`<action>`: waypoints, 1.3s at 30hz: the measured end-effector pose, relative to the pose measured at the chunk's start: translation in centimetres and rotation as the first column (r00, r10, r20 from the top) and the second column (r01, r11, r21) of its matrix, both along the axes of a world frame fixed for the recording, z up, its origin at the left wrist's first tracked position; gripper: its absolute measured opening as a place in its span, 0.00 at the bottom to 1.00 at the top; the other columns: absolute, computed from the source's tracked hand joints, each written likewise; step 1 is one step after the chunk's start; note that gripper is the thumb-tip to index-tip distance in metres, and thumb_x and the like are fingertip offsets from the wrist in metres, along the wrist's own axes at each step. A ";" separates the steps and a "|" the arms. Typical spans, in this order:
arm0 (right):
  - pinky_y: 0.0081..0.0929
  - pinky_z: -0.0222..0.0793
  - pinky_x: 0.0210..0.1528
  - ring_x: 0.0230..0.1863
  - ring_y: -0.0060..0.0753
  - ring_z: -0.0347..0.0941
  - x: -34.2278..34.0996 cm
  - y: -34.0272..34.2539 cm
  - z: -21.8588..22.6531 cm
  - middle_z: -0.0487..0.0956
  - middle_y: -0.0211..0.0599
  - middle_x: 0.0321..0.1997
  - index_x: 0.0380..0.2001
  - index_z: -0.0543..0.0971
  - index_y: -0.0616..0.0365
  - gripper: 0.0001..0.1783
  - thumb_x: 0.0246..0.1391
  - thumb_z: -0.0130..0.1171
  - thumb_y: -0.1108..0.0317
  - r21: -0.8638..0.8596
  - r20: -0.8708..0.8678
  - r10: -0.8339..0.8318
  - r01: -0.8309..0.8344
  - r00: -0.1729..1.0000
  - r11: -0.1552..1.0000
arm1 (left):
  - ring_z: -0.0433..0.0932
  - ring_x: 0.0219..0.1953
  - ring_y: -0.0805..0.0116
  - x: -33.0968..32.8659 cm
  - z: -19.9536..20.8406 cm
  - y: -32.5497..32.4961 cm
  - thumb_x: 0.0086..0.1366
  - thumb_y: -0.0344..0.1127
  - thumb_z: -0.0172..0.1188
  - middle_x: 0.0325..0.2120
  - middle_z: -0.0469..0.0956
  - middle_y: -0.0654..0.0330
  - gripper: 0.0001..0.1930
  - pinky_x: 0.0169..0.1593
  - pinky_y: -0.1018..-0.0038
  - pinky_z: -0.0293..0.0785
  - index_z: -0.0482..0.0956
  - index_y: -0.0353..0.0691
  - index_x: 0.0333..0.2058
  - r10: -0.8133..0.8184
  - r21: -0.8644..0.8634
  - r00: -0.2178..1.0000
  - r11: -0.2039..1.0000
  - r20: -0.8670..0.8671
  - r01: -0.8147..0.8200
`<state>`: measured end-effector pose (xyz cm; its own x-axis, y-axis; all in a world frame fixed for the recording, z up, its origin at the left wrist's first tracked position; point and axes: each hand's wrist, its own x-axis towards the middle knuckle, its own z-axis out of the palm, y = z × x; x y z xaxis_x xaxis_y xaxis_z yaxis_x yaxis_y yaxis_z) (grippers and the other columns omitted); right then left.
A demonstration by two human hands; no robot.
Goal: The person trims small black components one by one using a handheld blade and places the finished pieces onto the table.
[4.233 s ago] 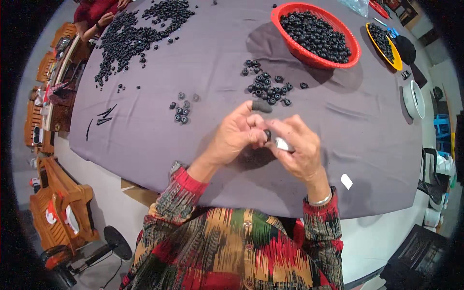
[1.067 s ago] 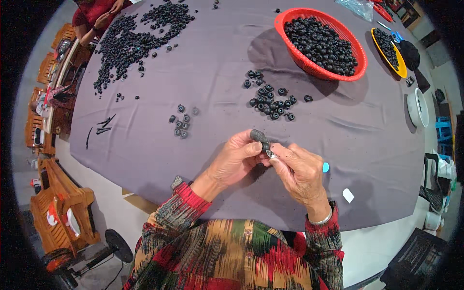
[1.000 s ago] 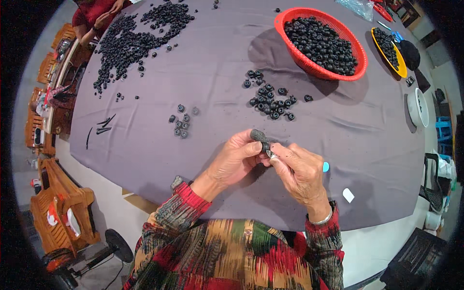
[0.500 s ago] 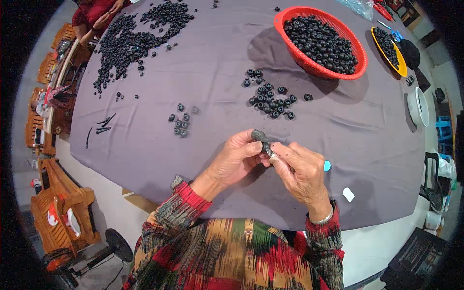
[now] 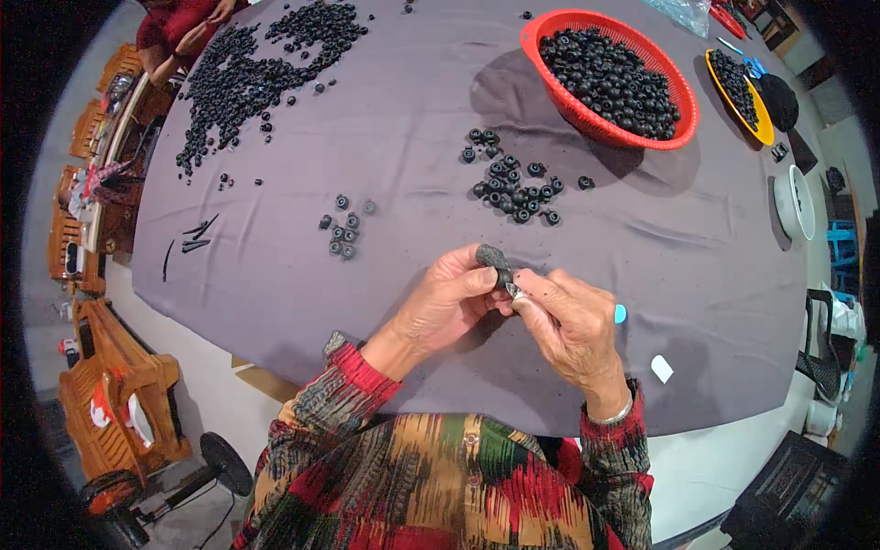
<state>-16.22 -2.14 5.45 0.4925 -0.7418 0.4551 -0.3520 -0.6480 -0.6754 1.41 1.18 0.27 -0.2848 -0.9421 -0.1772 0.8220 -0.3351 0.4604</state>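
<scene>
At the centre of the clock, the left hand [image 5: 456, 291], with a dark cover [image 5: 489, 255] on one finger, pinches a small, round, black piece [image 5: 503, 279] by its sides. The right hand [image 5: 573, 325] is closed around a slim tool with a pointed metal tip [image 5: 512, 290], which meets the piece or sits just beside it; the fingers hide which. What seems to be the tool's light-blue rounded end [image 5: 621, 313] juts out behind that hand, toward three o'clock.

On the grey cloth [image 5: 422, 197], a loose group of round black pieces [image 5: 521, 197] lies at twelve, and a red plastic basket [image 5: 570, 105] full of them stands at one. A smaller black cluster [image 5: 341, 235] lies between nine and ten, thin black strips [image 5: 194, 246] just past nine, and a white slip [image 5: 661, 368] at four.
</scene>
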 end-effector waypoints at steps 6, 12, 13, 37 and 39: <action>0.26 0.61 0.20 0.17 0.29 0.67 -0.1 0.0 0.0 0.72 0.34 0.19 0.38 0.81 0.61 0.14 0.44 0.65 0.76 0.001 -0.010 -0.001 0.001 1.000 1.000 | 0.79 0.32 0.72 -0.1 0.0 0.0 0.61 0.34 0.64 0.32 0.79 0.62 0.11 0.36 0.75 0.79 0.76 0.38 0.40 0.000 0.000 1.000 1.000 0.006 0.000; 0.28 0.63 0.21 0.18 0.32 0.69 -0.1 0.0 0.0 0.72 0.33 0.19 0.37 0.81 0.59 0.13 0.44 0.66 0.74 0.017 -0.026 -0.003 0.004 1.000 1.000 | 0.78 0.31 0.73 0.1 0.0 0.1 0.61 0.34 0.63 0.31 0.78 0.62 0.10 0.36 0.75 0.77 0.77 0.38 0.39 -0.009 -0.006 1.000 1.000 0.010 0.009; 0.30 0.65 0.21 0.19 0.34 0.70 -0.1 0.0 -0.1 0.72 0.32 0.20 0.36 0.81 0.57 0.12 0.45 0.66 0.71 0.019 -0.041 -0.015 0.015 0.999 1.000 | 0.78 0.30 0.73 0.0 -0.1 0.0 0.61 0.34 0.63 0.31 0.78 0.63 0.09 0.36 0.75 0.77 0.77 0.38 0.38 -0.012 -0.012 1.000 1.000 0.013 0.012; 0.31 0.70 0.24 0.23 0.37 0.76 1.3 0.6 -0.3 0.79 0.34 0.23 0.32 0.80 0.60 0.05 0.56 0.57 0.70 0.070 -0.192 -0.141 0.157 0.971 0.985 | 0.75 0.31 0.73 -0.8 -0.2 0.0 0.66 0.28 0.56 0.32 0.78 0.61 0.04 0.40 0.75 0.75 0.77 0.36 0.38 0.078 -0.016 0.992 0.997 0.095 -0.076; 0.31 0.70 0.24 0.24 0.37 0.76 1.7 0.7 0.0 0.79 0.35 0.23 0.31 0.80 0.60 0.06 0.57 0.56 0.70 0.105 -0.191 -0.153 0.175 0.970 0.979 | 0.74 0.31 0.73 -0.9 -0.3 0.2 0.66 0.28 0.56 0.32 0.78 0.62 0.04 0.40 0.75 0.74 0.77 0.36 0.38 0.081 -0.022 0.988 0.997 0.131 -0.078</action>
<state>-14.56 -1.49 5.41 0.4253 -0.8633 0.2718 -0.5703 -0.4888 -0.6601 0.53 1.34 -0.01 -0.1843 -0.9640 -0.1919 0.7778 -0.2624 0.5711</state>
